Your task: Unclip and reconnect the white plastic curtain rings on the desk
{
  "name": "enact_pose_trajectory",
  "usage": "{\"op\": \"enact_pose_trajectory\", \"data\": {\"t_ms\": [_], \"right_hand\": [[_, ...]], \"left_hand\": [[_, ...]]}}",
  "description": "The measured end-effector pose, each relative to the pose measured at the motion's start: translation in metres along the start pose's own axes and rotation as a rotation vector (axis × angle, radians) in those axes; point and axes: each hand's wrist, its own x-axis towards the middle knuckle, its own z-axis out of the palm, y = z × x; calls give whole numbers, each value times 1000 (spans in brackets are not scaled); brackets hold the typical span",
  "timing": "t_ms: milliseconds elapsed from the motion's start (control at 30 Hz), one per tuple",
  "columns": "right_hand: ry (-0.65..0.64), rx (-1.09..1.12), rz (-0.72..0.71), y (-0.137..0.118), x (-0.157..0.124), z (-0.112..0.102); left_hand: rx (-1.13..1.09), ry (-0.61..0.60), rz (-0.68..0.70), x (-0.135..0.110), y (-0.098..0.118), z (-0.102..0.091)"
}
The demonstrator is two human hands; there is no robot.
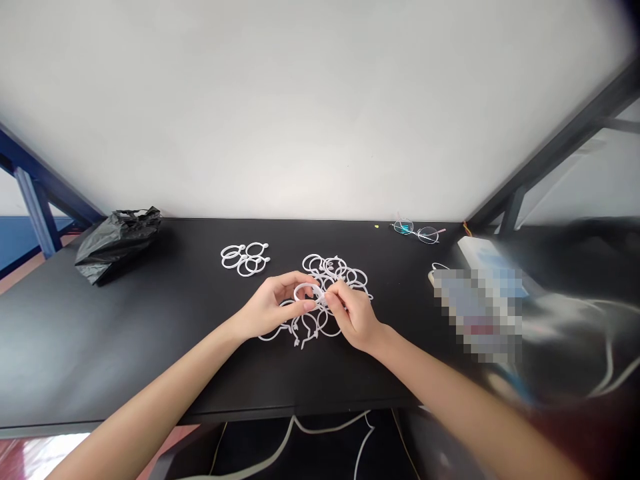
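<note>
Both my hands meet over the middle of a black table [150, 333], pinching one white plastic ring [307, 293] between them. My left hand [270, 308] grips the ring's left side with thumb and fingers curled. My right hand [353, 315] pinches its right end. Under and behind the hands lies a loose pile of several white rings [335, 273]. A smaller group of white rings [245, 259] lies apart to the left of the pile.
A crumpled black plastic bag [117, 241] sits at the table's left rear. A pair of glasses [417, 231] lies at the back right. A blurred-out object [477, 310] and white cables [607, 353] are on the right. A white wall stands behind.
</note>
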Motion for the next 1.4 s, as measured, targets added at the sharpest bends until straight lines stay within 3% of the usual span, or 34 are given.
{"op": "enact_pose_trajectory", "data": {"t_ms": [433,1033,1300,1400], "right_hand": [[102,-81,0,0,0,3],[107,-124,-123,-2,-3,4],[112,-64,-35,0,3,3],[105,-20,20,3,4,-1]], "left_hand": [[115,91,11,0,-1,1],[81,68,53,-6,2,6],[118,86,56,-1,3,2],[268,171,64,1,3,-7]]}}
